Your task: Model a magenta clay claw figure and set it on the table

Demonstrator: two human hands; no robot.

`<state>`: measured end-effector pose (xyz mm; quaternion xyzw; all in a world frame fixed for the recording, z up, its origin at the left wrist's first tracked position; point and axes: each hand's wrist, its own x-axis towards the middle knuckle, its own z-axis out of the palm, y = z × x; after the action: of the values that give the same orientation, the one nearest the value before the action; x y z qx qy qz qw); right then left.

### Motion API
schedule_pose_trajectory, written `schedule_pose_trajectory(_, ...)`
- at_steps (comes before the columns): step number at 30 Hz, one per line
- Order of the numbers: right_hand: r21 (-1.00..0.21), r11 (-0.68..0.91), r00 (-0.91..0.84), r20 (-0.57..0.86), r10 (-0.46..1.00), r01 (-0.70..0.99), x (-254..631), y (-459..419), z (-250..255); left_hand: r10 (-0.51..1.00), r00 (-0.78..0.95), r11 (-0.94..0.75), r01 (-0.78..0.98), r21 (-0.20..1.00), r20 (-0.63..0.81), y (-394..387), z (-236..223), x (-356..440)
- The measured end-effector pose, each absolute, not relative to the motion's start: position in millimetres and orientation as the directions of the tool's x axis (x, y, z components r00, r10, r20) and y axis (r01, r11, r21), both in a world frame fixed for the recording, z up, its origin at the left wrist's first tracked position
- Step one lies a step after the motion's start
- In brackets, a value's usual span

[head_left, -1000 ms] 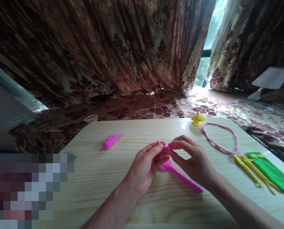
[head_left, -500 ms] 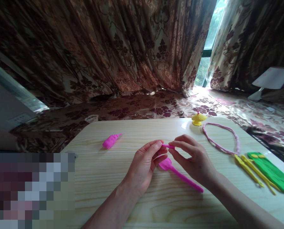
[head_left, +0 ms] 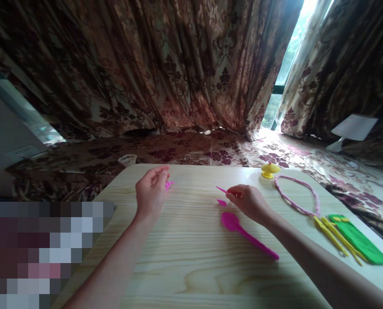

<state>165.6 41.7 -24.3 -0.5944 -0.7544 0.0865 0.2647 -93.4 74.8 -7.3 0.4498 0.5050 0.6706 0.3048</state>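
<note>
Right hand [head_left: 247,199] pinched thin pink strip [head_left: 221,189] near small pink piece [head_left: 221,203] and pink spoon shape [head_left: 230,222]. Left hand [head_left: 151,191] curled at pink lump [head_left: 168,186]; couldn't tell if gripping.

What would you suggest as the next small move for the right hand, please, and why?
Perhaps the right hand should lay the thin pink strip on the table beside the small pink leaf-shaped piece: the strip is pinched with one tip free, that piece is close by, and the left hand is well apart, over by the pink lump.
</note>
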Motion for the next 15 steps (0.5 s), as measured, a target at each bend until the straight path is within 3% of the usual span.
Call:
schedule_pose_trajectory(7, -0.332, 0.188, -0.106, 0.248, 0.963, 0.925, 153.9, 34.8, -30.3, 0.839, -0.416, -0.315, 0.152, 0.937, 0.350, 76.5, -20.8, -106.8)
schedule_pose_trajectory(15, -0.300, 0.183, -0.121, 0.213, 0.969, 0.936, 152.3, 33.1, -26.1, 0.824, -0.441, -0.301, 0.191, 0.934, 0.356, 79.1, -23.0, -114.4)
